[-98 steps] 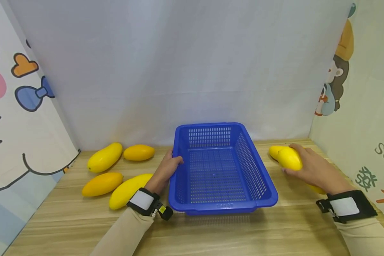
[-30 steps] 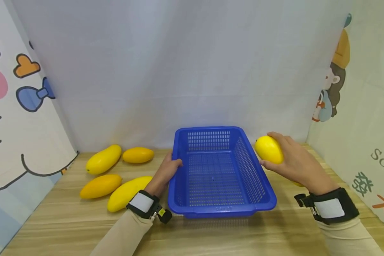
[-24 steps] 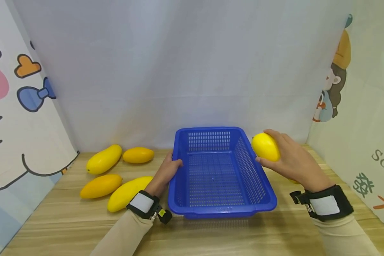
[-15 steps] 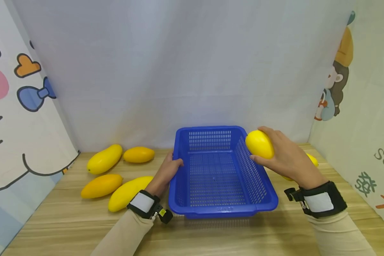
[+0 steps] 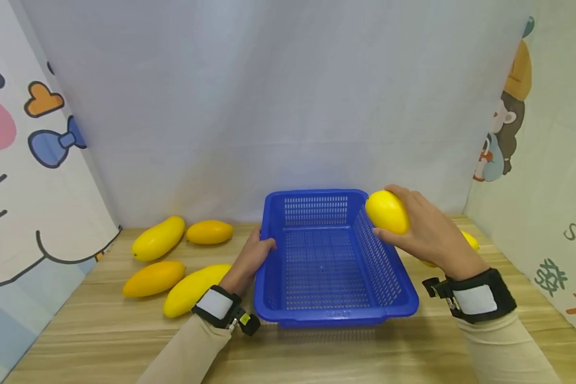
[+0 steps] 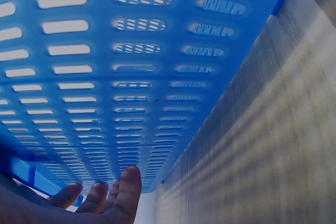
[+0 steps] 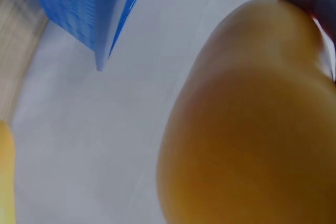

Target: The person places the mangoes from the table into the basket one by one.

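Observation:
A blue plastic basket (image 5: 336,314) with slotted walls stands mid-table, and nothing lies inside it. My left hand (image 5: 250,258) grips its left rim, thumb over the edge; the left wrist view shows the other fingers (image 6: 128,195) along its outer side. My right hand (image 5: 427,234) holds a yellow papaya (image 5: 388,212) raised over the basket's right rim, near the back corner. Thumb and fingers lie on either side of the fruit. In the right wrist view the papaya (image 7: 247,129) fills much of the picture, with the basket's edge (image 7: 102,35) apart from it.
Left of the basket lie two yellow fruits (image 5: 158,239) and two more orange ones (image 5: 209,232). Behind my right hand, more yellow fruit (image 5: 470,241) shows on the wooden table (image 5: 317,362), partly hidden. A pale cloth (image 5: 312,106) hangs at the back; printed sheets flank both sides.
My right hand has lifted the papaya off the table at the right and carried it left and up to the basket's rim, slowing lately. My left hand keeps its grip on the basket.

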A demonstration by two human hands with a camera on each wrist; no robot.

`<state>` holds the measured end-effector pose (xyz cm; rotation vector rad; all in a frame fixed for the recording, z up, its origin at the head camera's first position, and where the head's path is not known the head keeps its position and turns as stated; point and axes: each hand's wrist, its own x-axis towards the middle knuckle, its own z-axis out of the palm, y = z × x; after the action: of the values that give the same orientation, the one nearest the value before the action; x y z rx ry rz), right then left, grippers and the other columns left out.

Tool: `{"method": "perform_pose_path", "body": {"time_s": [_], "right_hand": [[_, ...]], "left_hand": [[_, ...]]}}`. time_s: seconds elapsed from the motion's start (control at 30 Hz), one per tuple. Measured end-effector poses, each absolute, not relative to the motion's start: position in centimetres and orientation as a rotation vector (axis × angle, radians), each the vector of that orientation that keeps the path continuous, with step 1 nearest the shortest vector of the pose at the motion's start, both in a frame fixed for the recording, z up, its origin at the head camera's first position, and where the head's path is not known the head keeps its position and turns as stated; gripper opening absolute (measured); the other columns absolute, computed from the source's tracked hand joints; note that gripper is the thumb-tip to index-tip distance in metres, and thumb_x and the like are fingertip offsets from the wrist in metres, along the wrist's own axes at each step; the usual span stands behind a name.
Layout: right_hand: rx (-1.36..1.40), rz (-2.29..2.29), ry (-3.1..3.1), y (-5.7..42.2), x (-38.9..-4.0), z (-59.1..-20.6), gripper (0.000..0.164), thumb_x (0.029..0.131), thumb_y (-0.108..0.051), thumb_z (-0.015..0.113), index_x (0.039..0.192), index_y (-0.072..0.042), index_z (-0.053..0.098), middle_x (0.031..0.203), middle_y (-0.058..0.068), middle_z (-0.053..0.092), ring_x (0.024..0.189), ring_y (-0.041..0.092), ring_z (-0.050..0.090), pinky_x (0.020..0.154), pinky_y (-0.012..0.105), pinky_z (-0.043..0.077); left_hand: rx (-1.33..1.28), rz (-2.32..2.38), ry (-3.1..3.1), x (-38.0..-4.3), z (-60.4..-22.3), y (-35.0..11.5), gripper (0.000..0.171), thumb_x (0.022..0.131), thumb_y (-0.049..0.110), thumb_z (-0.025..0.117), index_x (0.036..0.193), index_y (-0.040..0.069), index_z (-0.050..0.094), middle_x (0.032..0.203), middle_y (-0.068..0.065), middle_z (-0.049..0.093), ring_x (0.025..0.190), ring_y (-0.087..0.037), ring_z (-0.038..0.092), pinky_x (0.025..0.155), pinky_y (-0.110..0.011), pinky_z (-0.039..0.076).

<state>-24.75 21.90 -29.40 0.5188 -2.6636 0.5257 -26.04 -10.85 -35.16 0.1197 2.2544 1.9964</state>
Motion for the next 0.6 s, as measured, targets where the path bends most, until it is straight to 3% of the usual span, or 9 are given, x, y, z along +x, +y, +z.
{"method": "perform_pose_path", "body": {"time_s": [0.33,0.6], "right_hand": [[0.535,0.525,-2.656,21.3,-25.0,-29.0,0.084,0.075,-0.064,0.06,0.141,-0.023,0.029,0.117,0.011,0.048,0.086,0.027,0.05,0.064,0.042,0.048],[0.559,0.549,-2.629,20.8,-25.2,-28.8,0.084,0.076,-0.064,0.06,0.142,-0.023,0.028,0.118,0.01,0.047,0.086,0.025,0.049,0.064,0.041,0.047]], "left_hand": [[0.154,2.048,2.231,-28.2,-37.6,-11.0,0.065,0.083,0.004,0.04,0.143,0.003,0.018,0.132,-0.022,0.039,0.109,-0.036,0.044,0.088,-0.043,0.041],[0.137,2.059,2.257,-28.4,-38.3,-11.1,0.061,0.083,0.006,0.04,0.141,0.005,0.021,0.132,-0.023,0.039,0.11,-0.037,0.044,0.09,-0.045,0.04]]}}
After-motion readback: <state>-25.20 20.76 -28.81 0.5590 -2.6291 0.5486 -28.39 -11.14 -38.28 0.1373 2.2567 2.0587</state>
